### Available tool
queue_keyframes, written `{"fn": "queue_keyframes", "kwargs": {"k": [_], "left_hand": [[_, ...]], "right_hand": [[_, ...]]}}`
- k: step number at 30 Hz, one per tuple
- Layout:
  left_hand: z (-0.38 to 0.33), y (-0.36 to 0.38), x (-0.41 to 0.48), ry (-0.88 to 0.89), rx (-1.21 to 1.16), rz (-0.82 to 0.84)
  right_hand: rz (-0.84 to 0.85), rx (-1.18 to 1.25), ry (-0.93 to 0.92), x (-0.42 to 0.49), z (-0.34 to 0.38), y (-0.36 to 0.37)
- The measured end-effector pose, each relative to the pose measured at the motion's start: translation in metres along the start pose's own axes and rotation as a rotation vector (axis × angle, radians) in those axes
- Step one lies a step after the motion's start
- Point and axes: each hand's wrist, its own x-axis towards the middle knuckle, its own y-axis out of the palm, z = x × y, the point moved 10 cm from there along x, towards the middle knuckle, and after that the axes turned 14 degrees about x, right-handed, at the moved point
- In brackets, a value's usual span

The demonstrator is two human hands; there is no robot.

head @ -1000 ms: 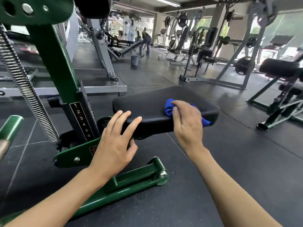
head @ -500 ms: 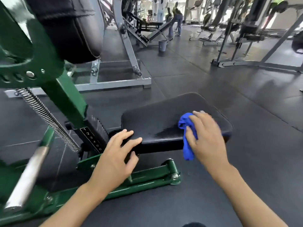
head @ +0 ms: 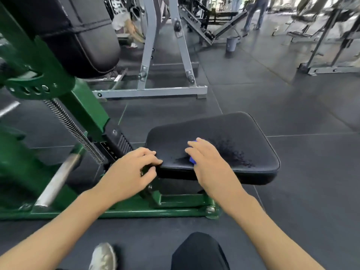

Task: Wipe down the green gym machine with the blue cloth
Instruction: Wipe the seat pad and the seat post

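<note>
one left hand (head: 132,172) and one right hand (head: 209,163), one blue cloth (head: 192,160), one green machine (head: 81,108), one seat pad (head: 233,133), one spring (head: 74,131).

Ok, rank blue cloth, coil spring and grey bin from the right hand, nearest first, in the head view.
1. blue cloth, under the right hand.
2. coil spring, off to the left.
3. grey bin, far back.
</note>
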Motion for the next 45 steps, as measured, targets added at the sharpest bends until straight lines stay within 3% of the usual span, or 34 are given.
{"fn": "queue_keyframes", "kwargs": {"k": [4,7,9,12,18,24,26,31,35,40,45], "left_hand": [[-0.016,-0.001,0.005,0.034,0.097,-0.027],[-0.024,-0.011,0.02,0.032,0.205,-0.021],[-0.022,-0.016,0.031,0.032,0.227,-0.008],[-0.017,-0.018,0.038,0.033,0.194,0.049],[-0.006,-0.015,0.041,0.026,0.182,0.113],[-0.002,-0.015,0.042,0.014,0.157,0.117],[-0.003,-0.015,0.044,0.052,0.149,0.101],[-0.001,-0.011,0.041,0.117,0.126,0.088],[0.001,-0.012,0.048,0.134,0.121,0.094],[0.003,-0.007,0.05,0.136,0.09,0.118],[0.012,-0.006,0.049,0.12,0.063,0.108]], "right_hand": [[0.029,0.173,0.205,0.004,-0.04,-0.033],[-0.023,0.014,0.233,0.011,-0.06,-0.057],[0.033,-0.13,0.257,0.011,-0.062,-0.054],[0.101,-0.233,0.24,0.007,-0.054,-0.049],[0.222,-0.058,-0.023,0.026,-0.006,-0.009],[0.184,-0.08,0.202,0.09,-0.056,0.014],[0.166,-0.13,0.177,0.076,-0.047,0.005],[0.319,-0.096,0.103,0.008,-0.015,-0.01],[0.197,-0.181,0.135,0.061,-0.037,0.013],[0.242,-0.223,0.27,0.134,-0.075,0.047],[0.205,-0.23,0.077,0.064,-0.02,0.023]]}}
